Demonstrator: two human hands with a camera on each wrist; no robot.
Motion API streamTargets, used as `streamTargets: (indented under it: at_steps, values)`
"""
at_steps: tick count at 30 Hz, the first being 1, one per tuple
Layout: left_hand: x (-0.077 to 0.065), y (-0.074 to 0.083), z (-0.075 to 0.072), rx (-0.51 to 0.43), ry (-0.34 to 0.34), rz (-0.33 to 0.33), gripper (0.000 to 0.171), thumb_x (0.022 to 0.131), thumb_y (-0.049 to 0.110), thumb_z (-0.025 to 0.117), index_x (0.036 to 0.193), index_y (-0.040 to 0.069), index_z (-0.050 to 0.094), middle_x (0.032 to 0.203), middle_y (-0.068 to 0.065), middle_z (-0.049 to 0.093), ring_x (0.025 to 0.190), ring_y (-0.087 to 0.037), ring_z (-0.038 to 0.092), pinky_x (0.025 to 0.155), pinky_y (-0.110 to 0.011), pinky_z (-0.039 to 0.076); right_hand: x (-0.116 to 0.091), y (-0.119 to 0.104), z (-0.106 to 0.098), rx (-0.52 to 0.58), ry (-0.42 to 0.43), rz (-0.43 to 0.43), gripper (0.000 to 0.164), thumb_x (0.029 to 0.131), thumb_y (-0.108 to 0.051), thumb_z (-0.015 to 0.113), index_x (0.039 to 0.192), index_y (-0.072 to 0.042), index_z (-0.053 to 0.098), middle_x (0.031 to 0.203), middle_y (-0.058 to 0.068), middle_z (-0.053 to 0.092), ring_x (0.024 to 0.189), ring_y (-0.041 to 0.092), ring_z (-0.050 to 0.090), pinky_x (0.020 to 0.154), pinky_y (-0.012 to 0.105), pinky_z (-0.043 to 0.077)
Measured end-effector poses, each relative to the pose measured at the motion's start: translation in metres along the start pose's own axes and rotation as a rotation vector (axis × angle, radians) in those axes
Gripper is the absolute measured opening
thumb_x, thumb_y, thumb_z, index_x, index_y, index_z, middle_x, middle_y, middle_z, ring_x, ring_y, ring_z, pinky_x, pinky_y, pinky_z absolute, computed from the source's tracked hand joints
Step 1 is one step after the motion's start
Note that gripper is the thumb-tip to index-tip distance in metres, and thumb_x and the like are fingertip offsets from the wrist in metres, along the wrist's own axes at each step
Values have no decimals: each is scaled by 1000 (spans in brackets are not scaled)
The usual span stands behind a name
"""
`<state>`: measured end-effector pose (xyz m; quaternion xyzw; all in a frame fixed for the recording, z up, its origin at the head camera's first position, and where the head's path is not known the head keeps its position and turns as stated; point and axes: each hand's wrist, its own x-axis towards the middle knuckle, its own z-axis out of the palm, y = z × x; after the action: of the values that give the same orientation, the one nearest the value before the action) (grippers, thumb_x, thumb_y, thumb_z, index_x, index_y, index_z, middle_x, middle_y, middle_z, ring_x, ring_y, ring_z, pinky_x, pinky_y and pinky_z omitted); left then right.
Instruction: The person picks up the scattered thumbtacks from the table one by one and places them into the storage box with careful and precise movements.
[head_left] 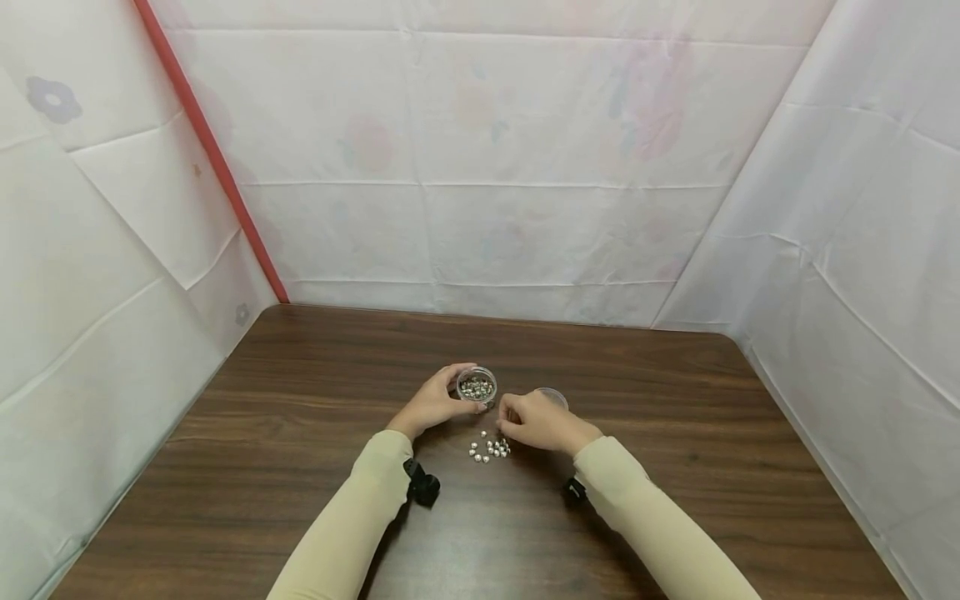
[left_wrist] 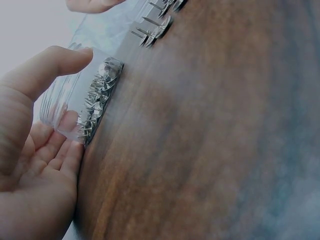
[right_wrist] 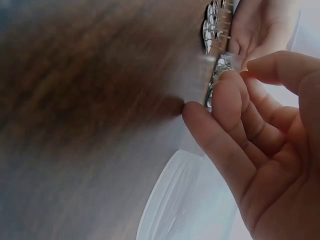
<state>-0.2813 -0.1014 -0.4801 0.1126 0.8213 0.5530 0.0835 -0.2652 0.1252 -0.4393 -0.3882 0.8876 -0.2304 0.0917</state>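
My left hand [head_left: 435,404] grips a round clear jar [left_wrist: 72,97] from its left side, thumb and fingers around its wall. Many silver thumbtacks [left_wrist: 97,97] fill the jar's bottom, and it stands on the table. In front of it lies a loose group of thumbtacks [head_left: 495,448], points up in the left wrist view. My right hand [head_left: 543,421] is just right of this group with fingers bent and thumb near the fingertips. Whether a tack is between those fingertips is hidden. A clear round lid [right_wrist: 170,197] lies beside the right hand, partly covered by it in the head view.
The brown wood-grain table [head_left: 337,358] carries all of this. White patterned cloth [head_left: 480,242] hangs behind it and along both sides. A red strip [head_left: 217,158] runs down the cloth at the back left corner.
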Motion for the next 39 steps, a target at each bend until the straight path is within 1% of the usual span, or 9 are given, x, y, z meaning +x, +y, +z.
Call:
streamTargets:
  at_steps: [9,16,19,23,28,31,34,36,39]
  values:
    - [0,-2,2,34,3,-7,76,71,33,81,137,22,45,138,-2,42,124,-24,40,99,-51,39,-18,-2,5,-1,-15,-56,4,87,-18,63,87,-18,59,67,-11,56,58,1,50,53,21,46]
    - [2,-3,2,32,1,0,75,71,32,81,136,23,45,137,-3,43,122,-23,41,96,-50,42,-25,-1,10,-10,5,-75,9,83,-17,67,88,-17,60,74,-10,57,65,0,52,58,19,49]
    - [2,-3,1,26,3,-3,77,70,32,82,137,21,45,136,-2,43,121,-23,42,95,-49,43,-27,-4,10,-18,-1,-93,11,82,-16,69,88,-16,60,76,-8,58,67,1,52,59,19,49]
    - [0,-1,0,7,1,-2,78,71,29,82,138,18,44,137,-6,43,121,-26,42,95,-51,42,-29,-7,10,-29,-5,-99,13,81,-14,69,90,-15,60,77,-6,58,67,2,52,59,19,49]
    - [-10,18,-3,1,-20,-1,75,75,21,78,140,10,41,140,-15,39,125,-33,39,97,-53,40,-29,-10,10,-35,-3,-86,11,81,-12,69,88,-14,60,77,-5,58,67,3,52,59,20,49]
    - [-16,31,-4,14,-26,11,73,76,18,77,139,8,41,139,-18,40,124,-35,39,96,-53,41,-29,-10,11,-48,-6,-81,10,82,-13,69,86,-15,60,77,-4,58,67,4,51,59,20,48]
    - [-17,33,-4,20,-18,10,72,75,17,78,138,8,43,138,-18,41,123,-35,39,96,-54,41,-29,-10,11,-63,-8,-82,10,83,-15,69,84,-16,59,77,-4,57,67,4,50,58,20,47]
    - [-12,23,-2,28,-5,17,74,74,21,79,138,11,44,138,-15,42,123,-34,40,97,-54,40,-28,-10,11,-74,-4,-88,11,83,-16,69,82,-17,58,75,-5,55,65,3,49,57,19,46]
    - [-4,7,-1,34,6,2,77,71,30,81,137,17,45,138,-8,42,124,-29,39,101,-53,37,-28,-11,10,-80,3,-96,12,83,-17,68,79,-18,57,72,-7,53,63,2,47,56,19,44]
